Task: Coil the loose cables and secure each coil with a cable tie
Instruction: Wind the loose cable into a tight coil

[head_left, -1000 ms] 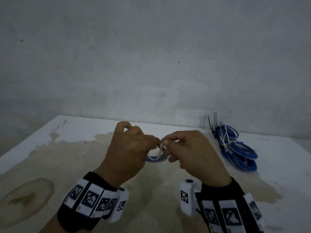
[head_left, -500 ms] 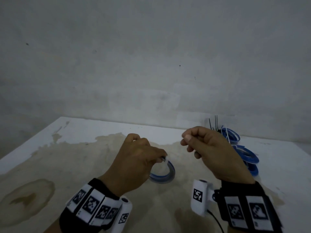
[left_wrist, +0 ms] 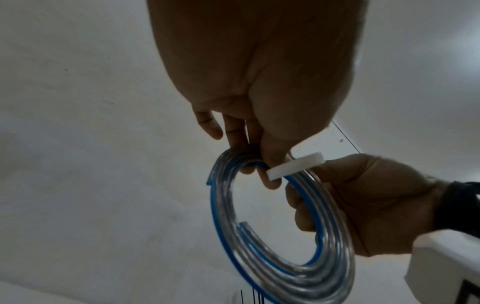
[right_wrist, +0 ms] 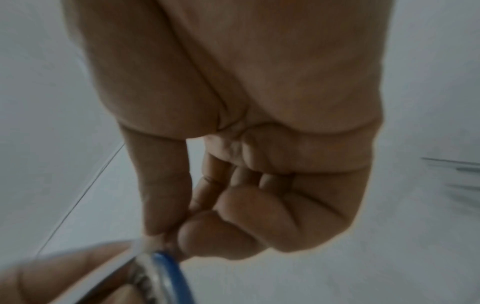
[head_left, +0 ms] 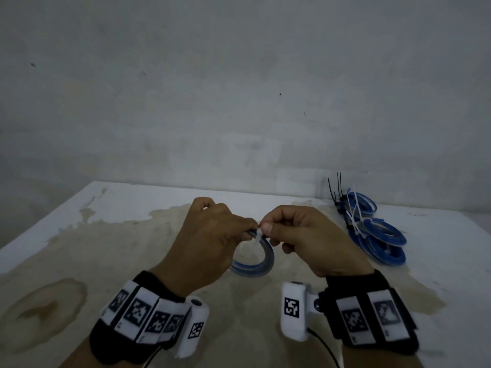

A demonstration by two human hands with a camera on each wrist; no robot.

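Observation:
A small coil of clear cable with a blue stripe (head_left: 259, 266) (left_wrist: 283, 259) hangs in the air above the table, between my hands. My left hand (head_left: 212, 243) (left_wrist: 262, 162) pinches the coil at its top. A white cable tie (head_left: 258, 236) (left_wrist: 296, 165) wraps the coil there. My right hand (head_left: 300, 235) (right_wrist: 166, 240) pinches the white tie right beside the left fingertips, its other fingers curled in. The coil's top is hidden under my fingers in the head view.
Several tied blue cable coils (head_left: 377, 232) lie stacked at the table's back right, near the wall, with black cable ties (head_left: 335, 191) sticking up behind them. The white table (head_left: 79, 235) has large brown stains. A grey wall stands behind.
Half a second ago my right hand was raised away to the right. It has come back to the coil and now pinches the tie. The left hand kept holding the coil.

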